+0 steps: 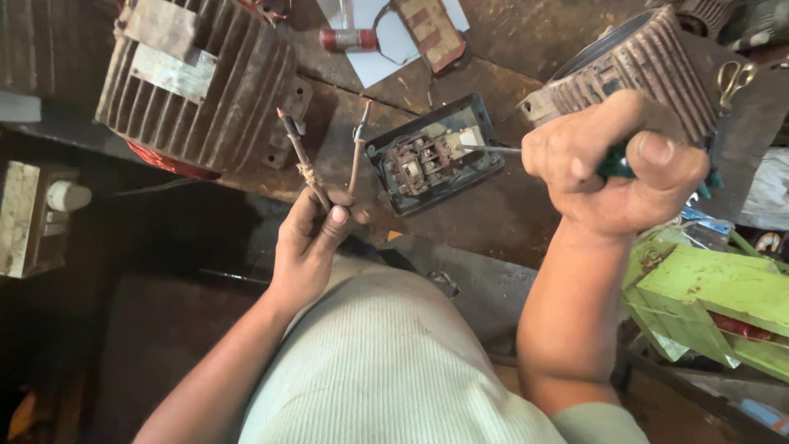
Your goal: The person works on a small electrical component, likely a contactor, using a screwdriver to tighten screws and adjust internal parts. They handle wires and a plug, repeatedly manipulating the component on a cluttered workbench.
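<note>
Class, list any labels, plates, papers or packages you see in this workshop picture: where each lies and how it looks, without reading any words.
Metal plates: two dull grey rectangles on the finned motor, top left.
White paper: flat sheet on the bench, top centre.
Striped block: red and cream, lying on that paper.
No screens or signs show.

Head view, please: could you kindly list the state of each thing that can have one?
Left hand: closed around two wires.
Wires: held upright, ends bare, spread apart.
Right hand: fisted on a screwdriver.
Screwdriver: held level, tip in the switch box.
Switch box: lid off, rusty terminals exposed, lying flat.
Left motor: resting on the bench.
Right motor: tilted, behind the right hand.
</note>
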A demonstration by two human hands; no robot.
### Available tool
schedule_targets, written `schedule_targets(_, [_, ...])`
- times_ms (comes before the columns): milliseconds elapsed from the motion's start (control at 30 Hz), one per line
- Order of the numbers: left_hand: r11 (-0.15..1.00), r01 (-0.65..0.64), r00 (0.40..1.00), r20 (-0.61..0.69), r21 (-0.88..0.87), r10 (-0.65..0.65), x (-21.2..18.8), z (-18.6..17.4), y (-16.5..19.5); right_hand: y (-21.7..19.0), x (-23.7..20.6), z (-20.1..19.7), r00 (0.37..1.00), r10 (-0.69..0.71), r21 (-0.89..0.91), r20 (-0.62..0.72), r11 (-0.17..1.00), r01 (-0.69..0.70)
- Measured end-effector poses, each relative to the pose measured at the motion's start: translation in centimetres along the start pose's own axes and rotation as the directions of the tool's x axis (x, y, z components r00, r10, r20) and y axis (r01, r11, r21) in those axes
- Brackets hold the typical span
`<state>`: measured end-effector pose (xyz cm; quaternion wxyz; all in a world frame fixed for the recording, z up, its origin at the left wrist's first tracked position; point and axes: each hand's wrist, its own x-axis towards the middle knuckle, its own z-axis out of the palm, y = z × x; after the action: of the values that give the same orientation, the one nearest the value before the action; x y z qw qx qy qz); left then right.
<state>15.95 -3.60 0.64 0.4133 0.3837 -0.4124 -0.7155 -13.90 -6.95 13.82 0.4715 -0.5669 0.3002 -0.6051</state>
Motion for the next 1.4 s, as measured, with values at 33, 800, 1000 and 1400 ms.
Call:
schedule_targets(33, [1.0, -0.008, 1.0, 0.01, -0.004, 0.008, -0.1, 0.0, 0.1, 0.1, 0.3, 0.1, 0.999, -0.032, -0.036, -0.01, 0.999, 0.032])
schedule_targets(800, [0.999, -0.02, 1.0, 0.015, -0.043, 0.021, -0.8, -0.4, 0.6, 2.4, 1.2, -0.8, 0.982, -0.094, -0.058, -0.166, 0.995, 0.086])
schedule_targets(1000, [0.999, -0.036, 0.999, 0.028, -0.03, 0.037, -0.5, -0.3, 0.6, 2.0, 0.9, -0.8, 0.98, -0.093, -0.042, -0.175, 0.995, 0.087])
schedule_targets(1400, [0.998, 0.039, 0.999, 0.034, -0.039, -0.037, 0.0, 0.0, 0.6, 1.9, -2.8, -2.3, 0.926, -0.264, -0.147, -0.269, 0.962, 0.232])
